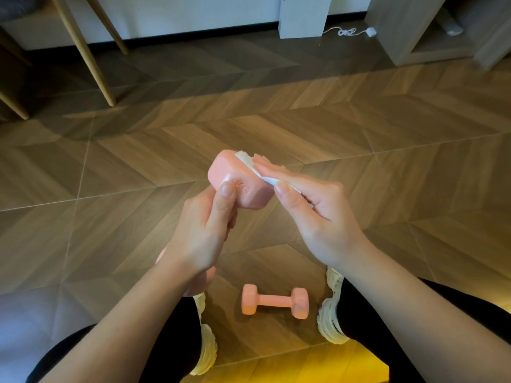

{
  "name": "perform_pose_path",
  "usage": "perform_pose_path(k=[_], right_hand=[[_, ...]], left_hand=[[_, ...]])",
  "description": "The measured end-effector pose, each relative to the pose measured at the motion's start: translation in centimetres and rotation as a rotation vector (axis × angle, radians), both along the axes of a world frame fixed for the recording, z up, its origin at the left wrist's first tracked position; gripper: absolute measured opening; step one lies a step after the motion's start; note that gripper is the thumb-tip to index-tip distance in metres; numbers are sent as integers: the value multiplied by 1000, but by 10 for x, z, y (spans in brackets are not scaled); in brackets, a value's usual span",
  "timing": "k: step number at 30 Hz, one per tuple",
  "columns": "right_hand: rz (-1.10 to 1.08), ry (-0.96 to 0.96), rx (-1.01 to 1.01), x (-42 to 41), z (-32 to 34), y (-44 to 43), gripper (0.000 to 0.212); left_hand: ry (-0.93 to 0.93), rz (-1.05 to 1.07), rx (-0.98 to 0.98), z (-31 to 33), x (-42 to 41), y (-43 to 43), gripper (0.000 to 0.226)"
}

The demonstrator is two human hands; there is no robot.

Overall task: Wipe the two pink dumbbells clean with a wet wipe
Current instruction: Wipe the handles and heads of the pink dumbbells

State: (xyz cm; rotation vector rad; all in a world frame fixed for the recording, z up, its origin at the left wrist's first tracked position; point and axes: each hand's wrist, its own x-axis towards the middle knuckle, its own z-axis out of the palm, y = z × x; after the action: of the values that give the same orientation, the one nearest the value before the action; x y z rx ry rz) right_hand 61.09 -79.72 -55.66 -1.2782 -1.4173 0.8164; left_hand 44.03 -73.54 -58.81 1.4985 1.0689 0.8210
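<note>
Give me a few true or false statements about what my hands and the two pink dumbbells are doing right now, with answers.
1. The left hand grips the held dumbbell. True.
2. The right hand is empty. False: it presses a wet wipe on the held dumbbell's end.
3. The second dumbbell lies on the floor between the shoes. True.
4. The second dumbbell stands on end. False: it lies on its side.
</note>
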Motion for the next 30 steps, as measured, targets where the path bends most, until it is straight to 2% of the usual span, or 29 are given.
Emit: perform_pose_path(k=[2,7,11,16,20,25,30], right_hand=[[-15,-1,-37,3,2,2,34],[22,-19,28,1,1,-3,32],[27,-5,-49,6,3,3,32],[34,4,-10,4,1,-2,32],[36,12,-82,7,2,4,33],[55,24,-36,6,-1,-4,32],[64,-8,-72,5,2,7,34]], left_hand=[[6,-1,-6,0,1,0,60],[35,-32,-6,-2,0,1,58],[30,-60,-18,-1,2,0,56],[35,-104,-24,0,0,-4,57],[90,-171,8,2,1,-7,56],[136,-169,33,9,-3,-3,58],[282,-234,148,17,-4,-3,59]])
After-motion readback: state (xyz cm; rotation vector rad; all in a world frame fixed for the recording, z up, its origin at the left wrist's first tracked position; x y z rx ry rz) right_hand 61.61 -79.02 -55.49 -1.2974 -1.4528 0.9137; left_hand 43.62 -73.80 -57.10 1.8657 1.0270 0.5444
